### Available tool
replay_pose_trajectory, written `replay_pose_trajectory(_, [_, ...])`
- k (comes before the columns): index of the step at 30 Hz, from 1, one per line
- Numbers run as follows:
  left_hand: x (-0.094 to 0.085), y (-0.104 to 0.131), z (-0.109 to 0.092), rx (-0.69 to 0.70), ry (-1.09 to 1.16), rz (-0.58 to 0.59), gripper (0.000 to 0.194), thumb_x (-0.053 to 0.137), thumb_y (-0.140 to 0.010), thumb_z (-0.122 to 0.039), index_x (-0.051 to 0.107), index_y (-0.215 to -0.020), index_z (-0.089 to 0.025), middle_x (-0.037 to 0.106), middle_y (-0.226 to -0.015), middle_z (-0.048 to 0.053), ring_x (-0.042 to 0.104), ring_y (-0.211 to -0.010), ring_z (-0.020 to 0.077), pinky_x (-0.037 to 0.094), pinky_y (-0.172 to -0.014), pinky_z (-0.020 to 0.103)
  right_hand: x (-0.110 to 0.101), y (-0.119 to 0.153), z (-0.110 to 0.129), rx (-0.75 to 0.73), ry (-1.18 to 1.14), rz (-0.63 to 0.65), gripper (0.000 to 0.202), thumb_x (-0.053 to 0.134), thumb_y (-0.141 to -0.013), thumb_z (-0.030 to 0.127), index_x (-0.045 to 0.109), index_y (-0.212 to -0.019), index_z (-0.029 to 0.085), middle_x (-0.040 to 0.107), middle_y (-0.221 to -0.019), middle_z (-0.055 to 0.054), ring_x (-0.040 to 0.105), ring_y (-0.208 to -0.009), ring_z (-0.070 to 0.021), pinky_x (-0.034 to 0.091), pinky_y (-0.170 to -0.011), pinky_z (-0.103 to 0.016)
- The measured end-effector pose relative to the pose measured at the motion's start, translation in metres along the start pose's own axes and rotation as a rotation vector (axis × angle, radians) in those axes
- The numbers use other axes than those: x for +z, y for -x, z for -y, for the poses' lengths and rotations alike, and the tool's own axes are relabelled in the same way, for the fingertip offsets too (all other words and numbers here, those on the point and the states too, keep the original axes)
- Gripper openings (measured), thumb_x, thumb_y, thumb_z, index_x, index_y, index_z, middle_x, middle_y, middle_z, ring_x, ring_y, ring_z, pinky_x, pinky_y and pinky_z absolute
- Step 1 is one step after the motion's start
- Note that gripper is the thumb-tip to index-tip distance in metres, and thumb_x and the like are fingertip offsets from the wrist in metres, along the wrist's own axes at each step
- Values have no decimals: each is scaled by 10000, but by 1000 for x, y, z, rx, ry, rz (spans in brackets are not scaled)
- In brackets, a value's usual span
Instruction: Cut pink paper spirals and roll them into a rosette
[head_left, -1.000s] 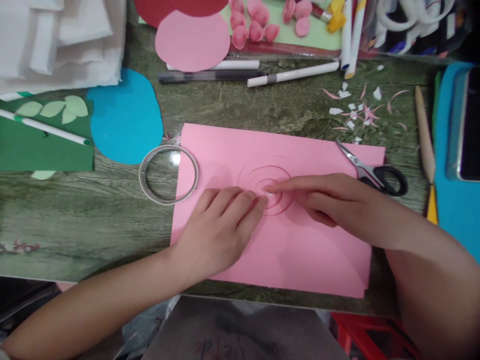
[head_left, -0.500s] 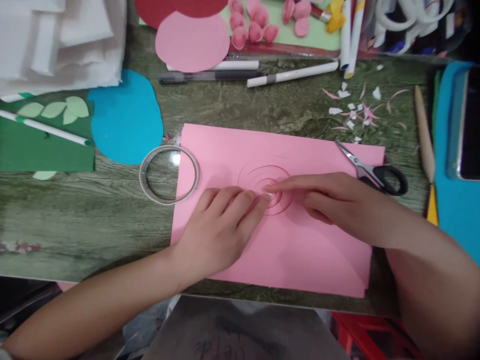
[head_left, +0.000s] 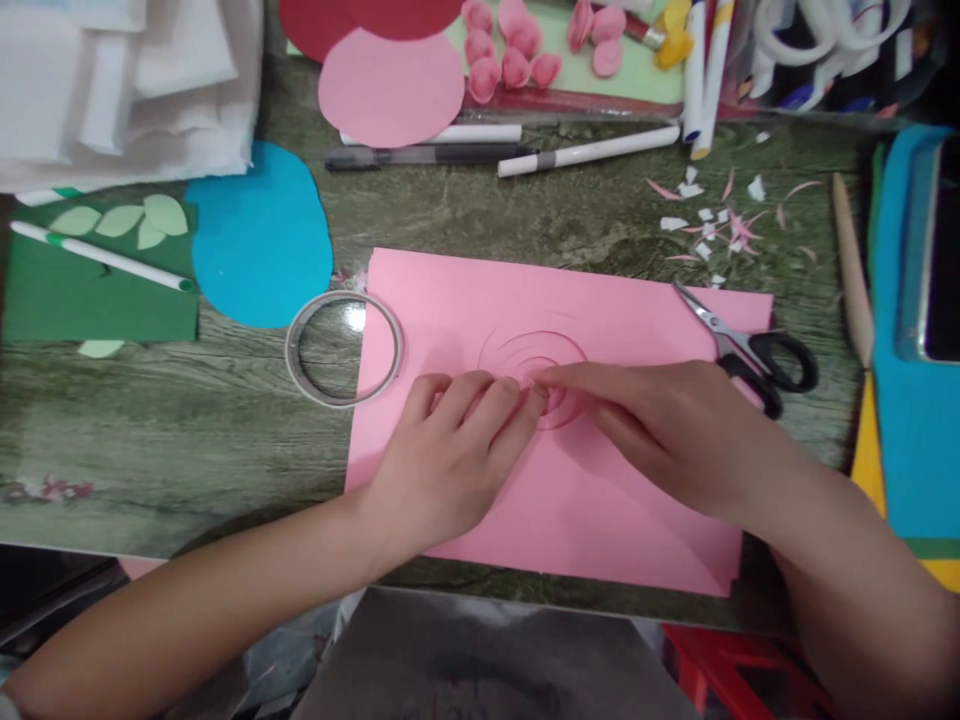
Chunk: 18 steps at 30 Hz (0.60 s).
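A thin-lined pink paper spiral (head_left: pixel 566 345) lies on the pink sheets (head_left: pixel 645 520) in front of me. My left hand (head_left: pixel 454 455) rests over the spiral's left side, its fingers bent and close together, with the thumb and index tips at the spiral's centre. What those tips pinch is mostly hidden; it looks like the spiral's inner part. My right hand (head_left: pixel 664 425) reaches in from the right with its index finger stretched out. That fingertip touches the centre beside my left fingertips, while the right thumb stays apart and lower. Black-handled scissors (head_left: pixel 739 350) lie just beyond my right hand.
A tape roll (head_left: pixel 292 350) overlaps the sheets' left edge. Blue paper (head_left: pixel 259 235), green paper with leaf cutouts (head_left: pixel 97 300) and pens (head_left: pixel 592 150) lie around. Pink paper roses (head_left: pixel 517 65) sit at the back. Paper scraps (head_left: pixel 705 225) and a wooden stick (head_left: pixel 851 270) are right.
My right hand has come slightly lower and closer over the spiral, showing more of the scissors' handles. A small white bit seen between my fingertips is now covered. The view has shifted slightly.
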<state>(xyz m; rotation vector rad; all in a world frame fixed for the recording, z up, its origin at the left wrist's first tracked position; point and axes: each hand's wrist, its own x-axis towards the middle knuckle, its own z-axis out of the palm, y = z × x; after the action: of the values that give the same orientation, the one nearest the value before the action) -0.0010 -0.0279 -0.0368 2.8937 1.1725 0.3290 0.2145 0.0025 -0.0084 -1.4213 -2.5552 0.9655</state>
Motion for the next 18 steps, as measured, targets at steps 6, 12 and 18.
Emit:
replay_pose_trajectory(6, [1, 0, -1, -4, -1, -12, 338, 489, -839, -129, 585, -1162, -151, 614, -1022, 78, 495, -930, 220, 356, -712, 370, 8, -3, -3, -121, 262, -71, 349, 404, -858, 156, 627, -1101, 271, 747, -851, -21, 661, -605, -181, 370, -495, -259])
replay_pose_trajectory(12, [1, 0, -1, -14, 14, -6, 363, 505, -826, -124, 573, -1181, -150, 611, -1018, 75, 495, -934, 224, 360, -706, 376, 11, -3, -5, -80, 321, -116, 375, 439, -866, 195, 581, -1199, 291, 704, -702, -8, 583, -509, -169, 296, -464, -266])
replay_pose_trajectory(18, [1, 1, -1, -21, 15, 3, 404, 512, -822, -127, 554, -1221, -171, 615, -1016, 68, 495, -931, 221, 356, -713, 373, 12, -8, -7, 72, 134, -316, 448, 468, -889, 311, 459, -1335, 276, 703, -936, -58, 641, -764, -242, 451, -601, -333])
